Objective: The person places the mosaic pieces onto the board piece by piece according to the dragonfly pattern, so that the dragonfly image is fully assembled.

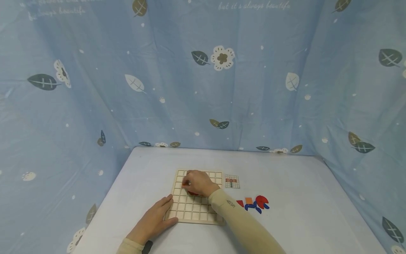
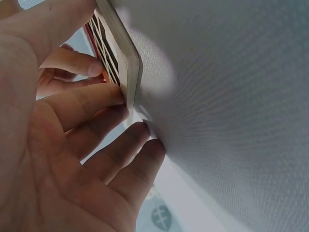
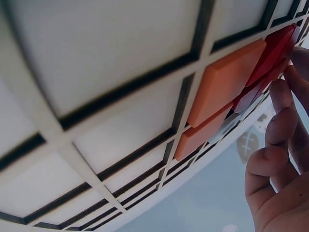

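A pale wooden grid board [image 1: 187, 207] lies on the table. Against its left edge rests my left hand [image 1: 155, 218], fingers extended and thumb near the front corner; the left wrist view shows those fingertips touching the board's side [image 2: 130, 67]. My right hand [image 1: 198, 182] is over the board's upper left part, its fingertips pinching a small orange piece [image 1: 185, 185]. Beneath that hand a red piece [image 1: 192, 193] shows. In the right wrist view, orange square tiles [image 3: 229, 79] and red pieces [image 3: 273, 50] sit in the grid by the right fingertips, which partly hide them.
Right of the board lies a small pattern card [image 1: 232, 181]. Nearer me are loose pieces: a red notched disc [image 1: 261, 201], an orange square [image 1: 248, 200], blue curved pieces [image 1: 250, 206] and a red piece [image 1: 240, 203] beside my sleeve. A blue patterned curtain [image 1: 177, 88] hangs behind the white table [image 1: 304, 197].
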Demonstrator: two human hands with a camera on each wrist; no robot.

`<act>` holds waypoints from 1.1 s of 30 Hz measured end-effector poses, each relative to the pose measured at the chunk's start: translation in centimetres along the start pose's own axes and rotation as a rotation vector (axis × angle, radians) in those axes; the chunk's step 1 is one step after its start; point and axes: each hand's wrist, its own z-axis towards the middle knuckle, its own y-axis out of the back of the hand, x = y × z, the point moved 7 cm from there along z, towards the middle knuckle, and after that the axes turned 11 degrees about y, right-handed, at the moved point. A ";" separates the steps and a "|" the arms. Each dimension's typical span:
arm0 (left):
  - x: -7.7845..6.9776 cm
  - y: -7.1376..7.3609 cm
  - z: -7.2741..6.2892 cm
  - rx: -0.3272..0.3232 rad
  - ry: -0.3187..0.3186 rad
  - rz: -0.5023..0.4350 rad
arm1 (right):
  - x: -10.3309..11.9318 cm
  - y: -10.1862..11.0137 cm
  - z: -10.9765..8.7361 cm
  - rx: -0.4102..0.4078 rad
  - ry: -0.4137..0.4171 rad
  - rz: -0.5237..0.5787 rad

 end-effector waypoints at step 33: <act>-0.1 0.0 0.0 -0.007 0.022 0.007 | 1.3 4.7 -5.0 -0.232 0.060 0.053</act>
